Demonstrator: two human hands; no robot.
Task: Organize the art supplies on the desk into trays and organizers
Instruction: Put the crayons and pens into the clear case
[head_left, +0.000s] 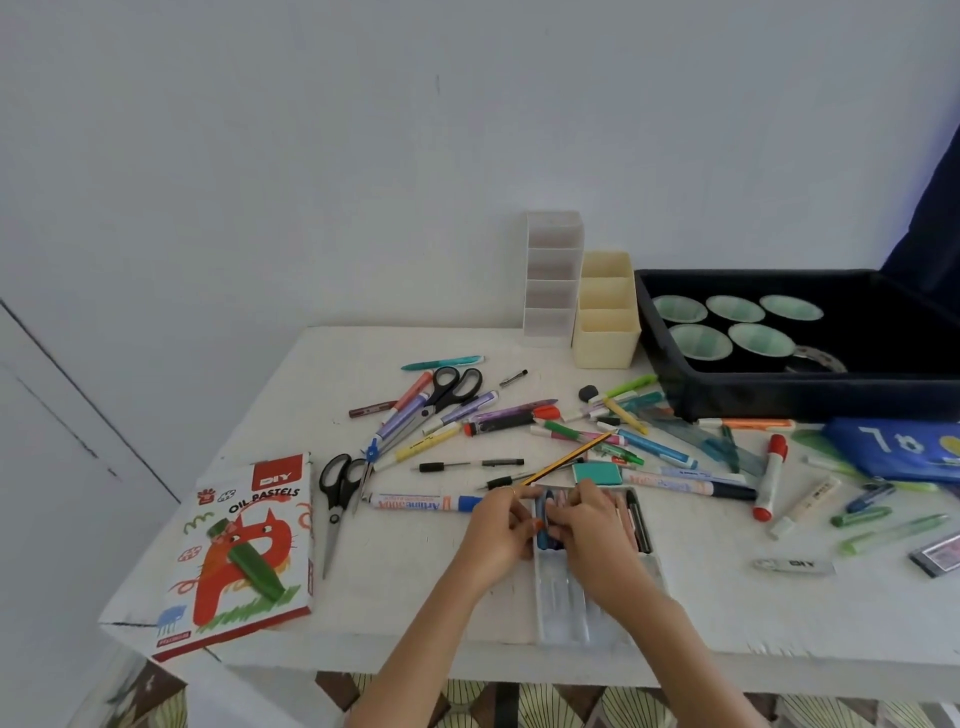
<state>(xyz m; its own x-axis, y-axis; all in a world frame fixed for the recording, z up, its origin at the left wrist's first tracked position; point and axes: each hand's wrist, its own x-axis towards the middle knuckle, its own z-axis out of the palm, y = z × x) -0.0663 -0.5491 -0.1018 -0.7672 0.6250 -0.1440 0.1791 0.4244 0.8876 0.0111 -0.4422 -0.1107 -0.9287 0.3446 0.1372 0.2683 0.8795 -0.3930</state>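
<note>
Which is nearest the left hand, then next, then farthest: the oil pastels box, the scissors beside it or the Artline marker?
1. Artline marker, just left of the left hand.
2. Scissors, farther left.
3. Oil pastels box, far left.

a plain white wall (363, 156) stood behind everything, with one tiny dark mark (437, 83) high up. on the left was a pale panel (47, 467) with a thin dark line slanting across it. a dark blue cloth (930, 208) hung in the top right corner. under the desk (389, 597) was a patterned cloth (571, 701) with yellow stripes and brown diamonds.
</note>
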